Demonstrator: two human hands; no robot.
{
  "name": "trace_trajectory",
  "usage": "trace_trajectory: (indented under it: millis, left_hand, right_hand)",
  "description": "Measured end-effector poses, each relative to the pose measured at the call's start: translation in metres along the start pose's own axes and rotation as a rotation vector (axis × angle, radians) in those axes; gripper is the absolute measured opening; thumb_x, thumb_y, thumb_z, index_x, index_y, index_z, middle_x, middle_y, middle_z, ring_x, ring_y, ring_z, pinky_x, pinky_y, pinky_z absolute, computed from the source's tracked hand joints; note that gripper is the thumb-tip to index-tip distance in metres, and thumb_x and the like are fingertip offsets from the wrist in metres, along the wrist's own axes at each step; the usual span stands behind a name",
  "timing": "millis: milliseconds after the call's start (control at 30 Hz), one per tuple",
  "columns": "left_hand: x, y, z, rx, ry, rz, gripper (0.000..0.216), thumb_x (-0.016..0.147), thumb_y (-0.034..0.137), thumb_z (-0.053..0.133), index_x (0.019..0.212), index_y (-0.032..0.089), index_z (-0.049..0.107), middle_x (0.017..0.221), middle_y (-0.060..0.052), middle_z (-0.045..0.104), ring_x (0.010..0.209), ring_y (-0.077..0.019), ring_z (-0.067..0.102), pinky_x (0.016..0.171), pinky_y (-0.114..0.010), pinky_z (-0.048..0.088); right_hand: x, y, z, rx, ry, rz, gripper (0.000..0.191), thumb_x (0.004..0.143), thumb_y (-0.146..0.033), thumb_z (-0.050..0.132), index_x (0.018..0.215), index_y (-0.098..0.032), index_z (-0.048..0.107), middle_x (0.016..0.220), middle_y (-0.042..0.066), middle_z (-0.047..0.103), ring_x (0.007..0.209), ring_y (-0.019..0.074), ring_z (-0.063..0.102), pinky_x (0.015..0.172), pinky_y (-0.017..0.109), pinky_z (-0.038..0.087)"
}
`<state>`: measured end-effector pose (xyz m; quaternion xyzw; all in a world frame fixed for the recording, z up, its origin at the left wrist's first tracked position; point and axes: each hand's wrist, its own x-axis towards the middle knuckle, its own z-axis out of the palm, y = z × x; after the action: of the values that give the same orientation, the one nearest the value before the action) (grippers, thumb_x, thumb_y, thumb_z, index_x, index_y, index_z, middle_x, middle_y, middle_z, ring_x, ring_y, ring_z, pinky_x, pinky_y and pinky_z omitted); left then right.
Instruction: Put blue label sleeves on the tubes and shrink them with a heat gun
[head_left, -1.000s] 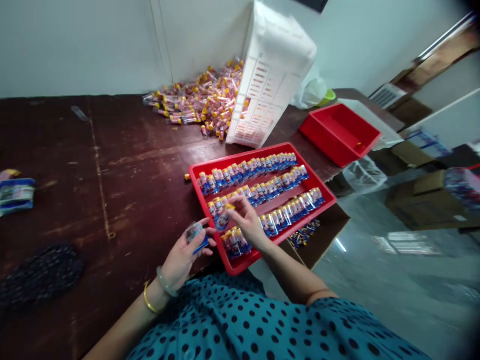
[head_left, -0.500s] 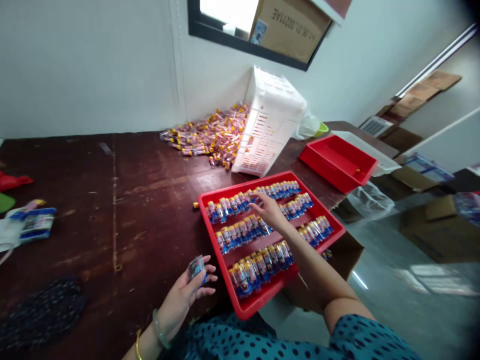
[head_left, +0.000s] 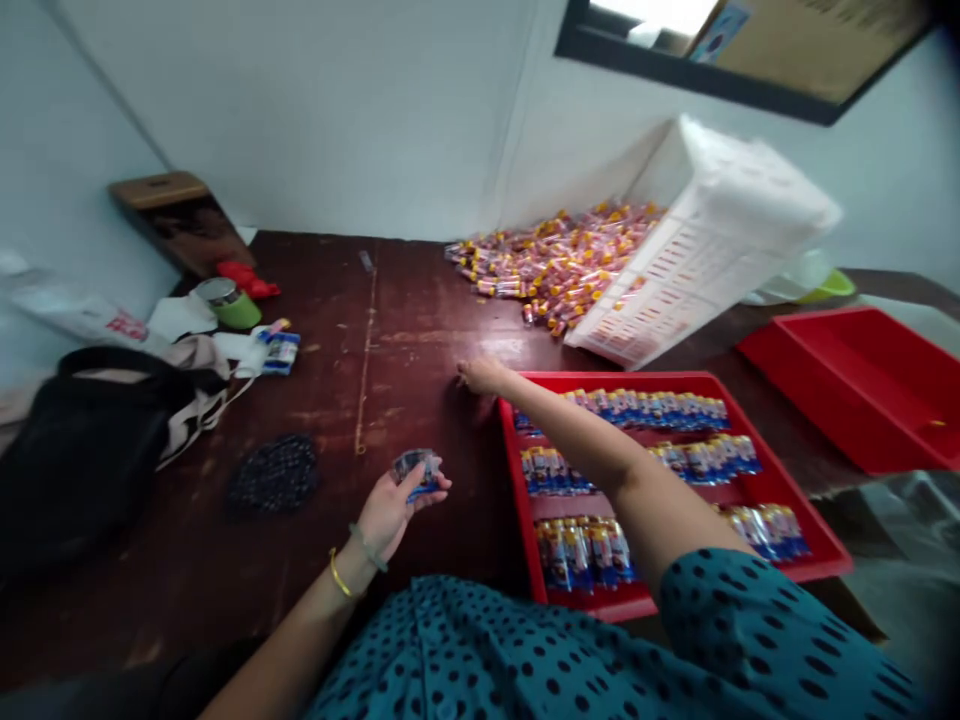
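1. The red tray on the table contains three rows of small bottles, yellow at the top and blue below; the right arm crosses over them and hides some.
2. Behind it, a white basket stands tilted, with a heap of pink, yellow-capped tubes beside it, some showing through its slots.
3. Another red tray, to the right, has a small yellow bit inside.
4. The hands are apart. The left hand, palm up, is closed around a small clear-and-blue packet, left of the bottle tray.
5. The right hand reaches out by that tray's far left corner, fingers bent down; whether they grip anything I cannot tell.
6. Half a second ago the right hand was over the far row; the left has kept its packet.
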<state>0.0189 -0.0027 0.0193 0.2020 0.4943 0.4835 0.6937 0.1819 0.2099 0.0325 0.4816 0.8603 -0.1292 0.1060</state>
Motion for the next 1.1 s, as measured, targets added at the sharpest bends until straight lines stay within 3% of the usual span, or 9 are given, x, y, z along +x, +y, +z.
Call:
trace_trajectory:
  millis: [133, 233, 300, 500, 667, 767, 867, 967, 1100]
  left_hand:
    - [0.005, 0.000, -0.016, -0.038, 0.166, 0.093, 0.044, 0.051, 0.034, 0.091, 0.080, 0.012, 0.066, 0.074, -0.003, 0.072, 0.062, -0.0176, 0.070, 0.051, -0.024, 0.053]
    - [0.006, -0.005, -0.009, -0.116, 0.203, 0.165, 0.044, 0.049, 0.030, 0.091, 0.078, 0.015, 0.061, 0.073, 0.001, 0.070, 0.063, -0.0167, 0.069, 0.053, -0.025, 0.054]
    - [0.003, -0.009, 0.000, -0.142, 0.179, 0.191, 0.043, 0.050, 0.028, 0.090, 0.077, 0.016, 0.059, 0.074, 0.003, 0.068, 0.065, -0.0154, 0.068, 0.058, -0.027, 0.056]
    - [-0.010, -0.012, 0.006, 0.077, 0.037, 0.180, 0.035, 0.062, 0.034, 0.084, 0.086, 0.015, 0.067, 0.074, -0.001, 0.069, 0.064, -0.0151, 0.064, 0.055, -0.027, 0.054]
    - [-0.015, -0.007, -0.008, 0.445, -0.181, 0.202, 0.027, 0.075, 0.037, 0.075, 0.062, 0.015, 0.066, 0.055, -0.001, 0.063, 0.049, -0.0111, 0.055, 0.055, -0.024, 0.046]
    - [-0.015, -0.009, -0.012, 0.376, -0.213, 0.180, 0.027, 0.072, 0.036, 0.078, 0.060, 0.015, 0.066, 0.058, -0.001, 0.063, 0.054, -0.0112, 0.055, 0.056, -0.023, 0.044]
    - [-0.016, -0.014, -0.013, 0.213, -0.160, 0.076, 0.028, 0.062, 0.033, 0.085, 0.065, 0.015, 0.064, 0.060, 0.000, 0.064, 0.054, -0.0116, 0.056, 0.049, -0.023, 0.041]
    - [-0.017, -0.016, -0.013, 0.157, -0.127, 0.008, 0.035, 0.053, 0.028, 0.089, 0.068, 0.015, 0.061, 0.060, 0.002, 0.062, 0.051, -0.0106, 0.055, 0.045, -0.022, 0.038]
    - [-0.019, -0.012, -0.011, 0.164, -0.165, -0.042, 0.038, 0.052, 0.027, 0.089, 0.069, 0.015, 0.058, 0.057, 0.003, 0.060, 0.047, -0.0083, 0.052, 0.045, -0.021, 0.037]
  right_hand:
    - [-0.034, -0.021, -0.003, 0.149, 0.116, -0.218, 0.024, 0.085, -0.014, 0.055, 0.108, -0.012, 0.063, 0.111, 0.014, 0.065, 0.096, 0.0220, 0.064, 0.086, 0.031, 0.048]
    - [-0.078, -0.043, 0.006, 0.482, 0.189, -0.484, 0.016, 0.087, -0.011, 0.050, 0.085, -0.016, 0.064, 0.091, 0.005, 0.062, 0.086, 0.0159, 0.061, 0.084, 0.027, 0.047]
    - [-0.104, -0.058, 0.017, 0.648, 0.248, -0.526, 0.014, 0.089, -0.015, 0.051, 0.082, -0.017, 0.063, 0.091, 0.004, 0.060, 0.086, 0.0160, 0.059, 0.084, 0.029, 0.047]
    - [-0.140, -0.070, 0.035, 0.786, 0.355, -0.437, 0.014, 0.092, -0.027, 0.056, 0.082, -0.018, 0.061, 0.094, 0.005, 0.055, 0.084, 0.0156, 0.057, 0.082, 0.029, 0.048]
    - [-0.156, -0.064, 0.031, 0.821, 0.341, -0.404, 0.015, 0.091, -0.029, 0.059, 0.081, -0.018, 0.063, 0.091, 0.004, 0.055, 0.084, 0.0156, 0.057, 0.083, 0.030, 0.048]
    - [-0.163, -0.059, 0.034, 0.944, 0.387, -0.330, 0.015, 0.092, -0.031, 0.058, 0.095, -0.018, 0.065, 0.100, 0.006, 0.059, 0.091, 0.0160, 0.059, 0.085, 0.031, 0.049]
    - [-0.168, -0.048, 0.035, 1.249, 0.408, -0.220, 0.025, 0.090, -0.037, 0.061, 0.109, -0.021, 0.060, 0.097, 0.003, 0.063, 0.080, 0.0135, 0.060, 0.071, 0.027, 0.051]
    - [-0.175, -0.037, 0.029, 1.481, 0.379, -0.141, 0.029, 0.084, -0.042, 0.069, 0.103, -0.021, 0.059, 0.090, 0.001, 0.064, 0.070, 0.0116, 0.059, 0.062, 0.024, 0.051]
    - [-0.181, -0.032, 0.022, 1.572, 0.338, -0.120, 0.030, 0.081, -0.042, 0.072, 0.099, -0.020, 0.062, 0.090, 0.002, 0.066, 0.070, 0.0115, 0.060, 0.062, 0.025, 0.053]
